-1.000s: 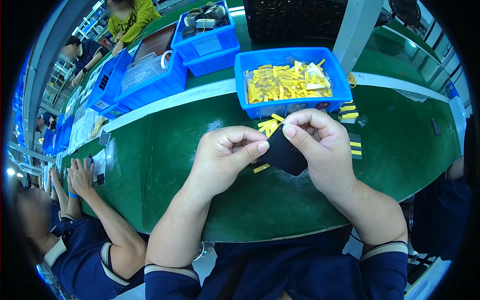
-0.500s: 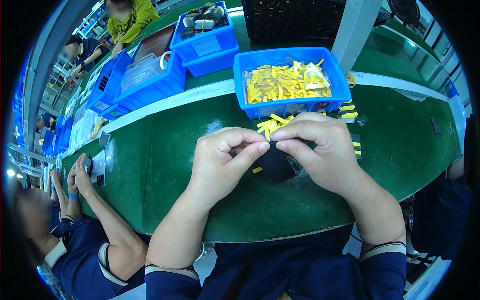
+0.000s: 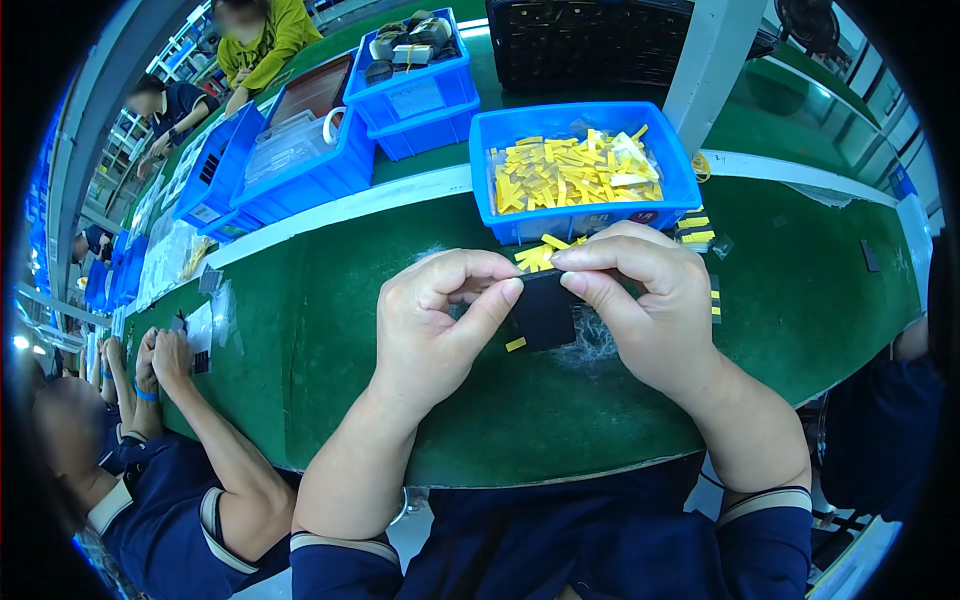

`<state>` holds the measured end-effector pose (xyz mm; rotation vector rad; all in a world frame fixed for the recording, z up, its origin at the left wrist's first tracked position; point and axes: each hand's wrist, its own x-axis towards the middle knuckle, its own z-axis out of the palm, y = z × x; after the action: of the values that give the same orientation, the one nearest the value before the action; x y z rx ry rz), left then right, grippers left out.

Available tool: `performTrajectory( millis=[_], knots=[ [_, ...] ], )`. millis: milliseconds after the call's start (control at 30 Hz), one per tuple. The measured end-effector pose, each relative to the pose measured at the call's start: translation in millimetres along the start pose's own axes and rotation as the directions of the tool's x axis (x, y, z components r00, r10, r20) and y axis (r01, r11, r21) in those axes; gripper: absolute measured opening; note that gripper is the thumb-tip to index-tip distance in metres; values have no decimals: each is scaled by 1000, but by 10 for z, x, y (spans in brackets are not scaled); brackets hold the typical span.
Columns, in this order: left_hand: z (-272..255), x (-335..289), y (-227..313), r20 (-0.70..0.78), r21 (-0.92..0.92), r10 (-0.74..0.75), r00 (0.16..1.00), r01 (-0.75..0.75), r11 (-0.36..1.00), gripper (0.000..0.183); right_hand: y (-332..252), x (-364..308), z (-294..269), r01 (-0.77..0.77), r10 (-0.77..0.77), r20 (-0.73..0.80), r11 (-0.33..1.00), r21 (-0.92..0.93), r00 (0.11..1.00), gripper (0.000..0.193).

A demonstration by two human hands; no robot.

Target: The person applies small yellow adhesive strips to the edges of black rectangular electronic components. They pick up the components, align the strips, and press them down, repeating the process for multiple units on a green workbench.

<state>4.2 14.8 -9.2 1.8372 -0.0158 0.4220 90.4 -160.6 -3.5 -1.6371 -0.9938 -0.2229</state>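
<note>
1. In the head view, the black flat piece (image 3: 545, 318) is held up in front of the person, above the green table (image 3: 350, 400), between the two hands and close to a small heap of yellow strips (image 3: 533, 258).
2. The left hand (image 3: 430, 312) is closed in a pinch, thumb against fingers, at the upper left corner of the piece.
3. The right hand (image 3: 648, 292) pinches likewise near the upper right corner; if something small lies also under these fingertips, I cannot tell.
4. One loose yellow strip (image 3: 516, 344) lies on the table just beside the lower left part of the piece. Behind the hands stands a blue bin (image 3: 484, 180), which contains many more yellow strips.
5. In my judgement, the piece is thin and light, rather stiff because it hangs flat, and perhaps a little slippery if its face is smooth. I would take it by the two upper corners, with light pressure, so that the face is neither bent nor marked.
</note>
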Motion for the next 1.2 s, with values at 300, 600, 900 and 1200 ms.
performTrajectory(
  millis=[300, 600, 900, 1200],
  knots=[
    [47, 6, 91, 8, 340, 227, 974, -216, 915, 14, 16, 6, -36, 93, -81, 103, 988, -122, 991, 11],
    [90, 10, -1, -162, 138, 89, 983, -67, 988, 8, -23, 5, -25, -302, 306, -2, 942, 145, 952, 8],
    [63, 8, 31, -79, 204, 5, 997, 11, 979, 7, 3, 1, -23, -563, 535, 178, 763, 318, 826, 11],
    [40, 29, 72, 6, 351, 160, 987, -152, 924, 4, 4, -18, 6, -458, 449, 92, 869, 190, 889, 11]
  ],
)
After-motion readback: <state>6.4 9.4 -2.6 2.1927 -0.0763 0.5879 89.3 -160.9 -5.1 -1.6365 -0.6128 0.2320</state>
